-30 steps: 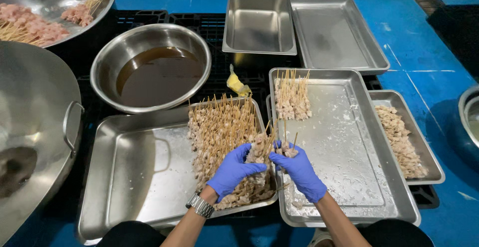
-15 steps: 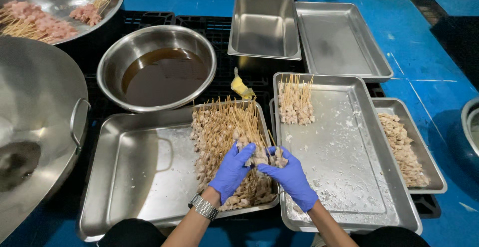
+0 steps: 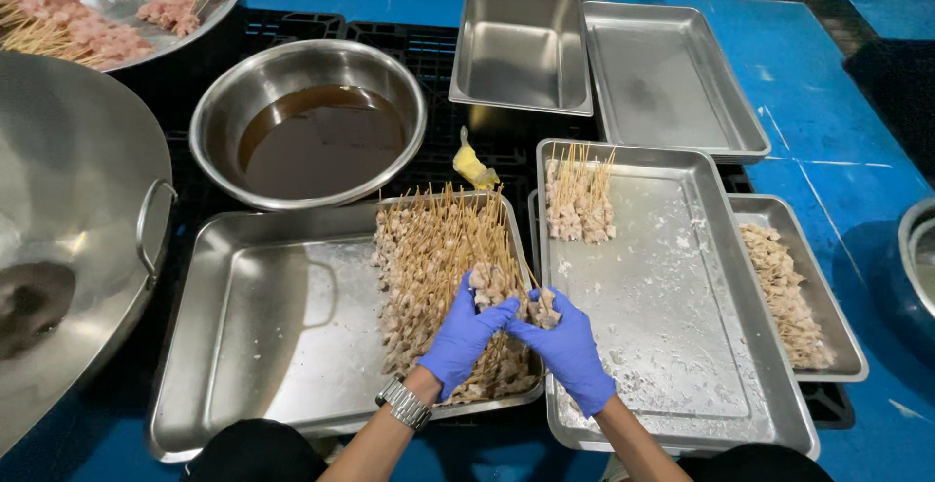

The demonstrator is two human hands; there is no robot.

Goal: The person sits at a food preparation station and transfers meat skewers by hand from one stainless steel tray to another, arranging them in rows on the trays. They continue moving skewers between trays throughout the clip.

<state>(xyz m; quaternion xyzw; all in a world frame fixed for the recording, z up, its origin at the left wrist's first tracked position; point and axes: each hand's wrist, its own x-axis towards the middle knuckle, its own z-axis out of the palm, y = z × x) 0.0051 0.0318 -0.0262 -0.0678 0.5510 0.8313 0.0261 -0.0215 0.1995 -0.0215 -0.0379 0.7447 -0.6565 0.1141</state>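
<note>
Both my hands wear blue gloves. My left hand (image 3: pixel 461 337) and my right hand (image 3: pixel 565 346) meet over the near end of a pile of floured meat skewers (image 3: pixel 433 258), gripping a small bunch of skewers (image 3: pixel 511 299) between them. The pile lies in the right part of a wide steel tray (image 3: pixel 253 336). A steel watch sits on my left wrist. To the right, a floured steel tray (image 3: pixel 672 326) holds a small row of coated skewers (image 3: pixel 579 200) at its far end.
A steel bowl of brown liquid (image 3: pixel 312 131) stands behind the pile. A big steel pan (image 3: pixel 68 219) is at left, a bowl of raw pink skewers (image 3: pixel 78 24) at far left. Two bare steel pans (image 3: pixel 526 49) (image 3: pixel 672 78) sit at the back, a tray of coated pieces (image 3: pixel 789 287) at right.
My hands have drawn together and slightly left, from the edge of the right tray onto the near end of the skewer pile. The view has shifted a little.
</note>
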